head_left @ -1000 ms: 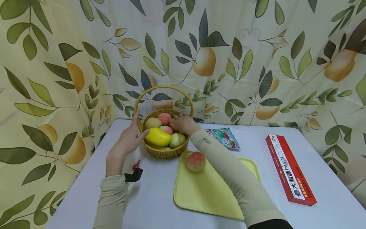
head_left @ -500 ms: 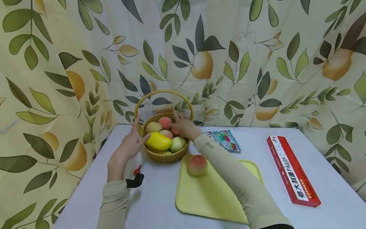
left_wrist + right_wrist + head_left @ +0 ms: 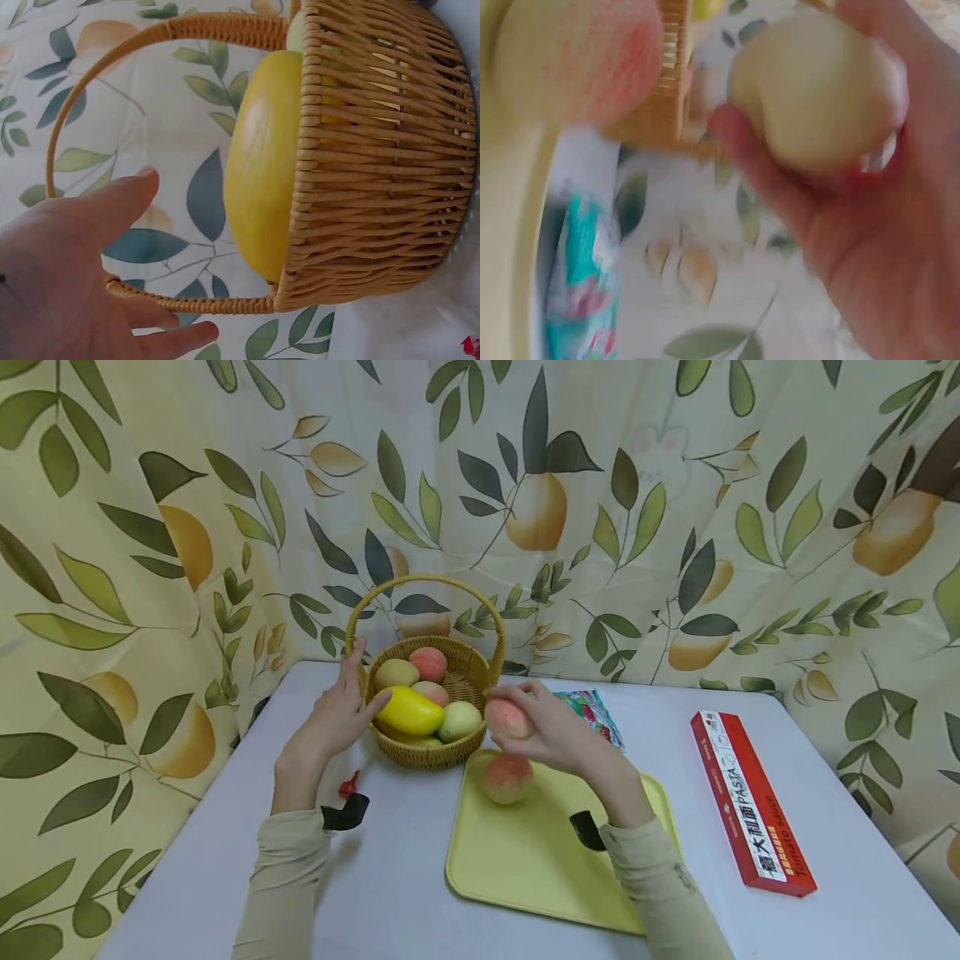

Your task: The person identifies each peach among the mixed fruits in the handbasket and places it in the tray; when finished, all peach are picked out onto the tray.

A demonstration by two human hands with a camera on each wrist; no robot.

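My right hand grips a peach just right of the wicker basket, over the back of the yellow tray. In the right wrist view, thumb and fingers curl round this pale peach. A second peach lies on the tray below it. My left hand is at the basket's left side, fingers straight by the handle. Inside the basket are a yellow mango, a pale green round fruit, a tan round fruit and two peaches.
A teal snack packet lies behind the tray, partly hidden by the right hand. The red pasta box is at the table's right side. A small red object lies near the left wrist. A leaf-patterned curtain hangs behind the table.
My right hand has lifted a peach out of the basket's right side and brought it right and toward me, over the tray. The left hand has stayed beside the basket.
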